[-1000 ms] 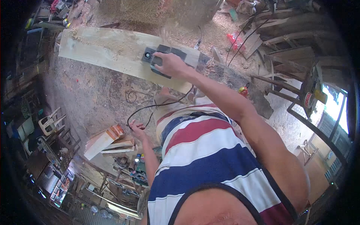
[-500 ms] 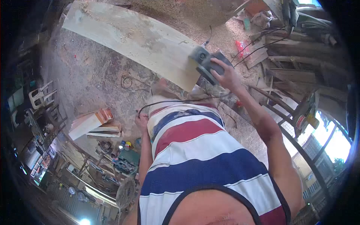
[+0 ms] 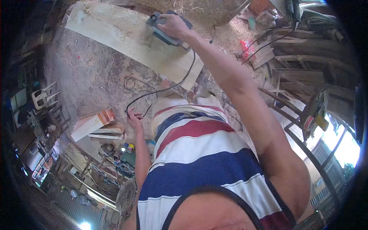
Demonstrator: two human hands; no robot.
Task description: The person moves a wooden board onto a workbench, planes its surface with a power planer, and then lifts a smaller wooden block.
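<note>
A dark grey-green electric planer (image 3: 163,35) rests on the wide pale board (image 3: 126,45), a little right of the board's middle. My right hand (image 3: 175,27) is closed around its top handle, with the arm stretched out forward. From the planer's rear a black power cord (image 3: 168,89) curves back toward my body. Low at my left side, my left hand (image 3: 134,117) has its fingers curled on that cord, holding a loop of it off the floor. Wood shavings lie scattered over the board's far part.
Cut wood pieces (image 3: 92,123) are stacked on the floor to the left. A white plastic chair (image 3: 44,96) stands beyond them. Thick shavings (image 3: 226,30) and a red plastic packet (image 3: 247,49) lie ahead on the right, beside stacked timber (image 3: 303,76). The board's near end reaches my feet.
My right hand has moved the planer from the board's near right end forward and left along it. My left hand has shifted slightly outward with the cord, which now bends in a larger loop.
</note>
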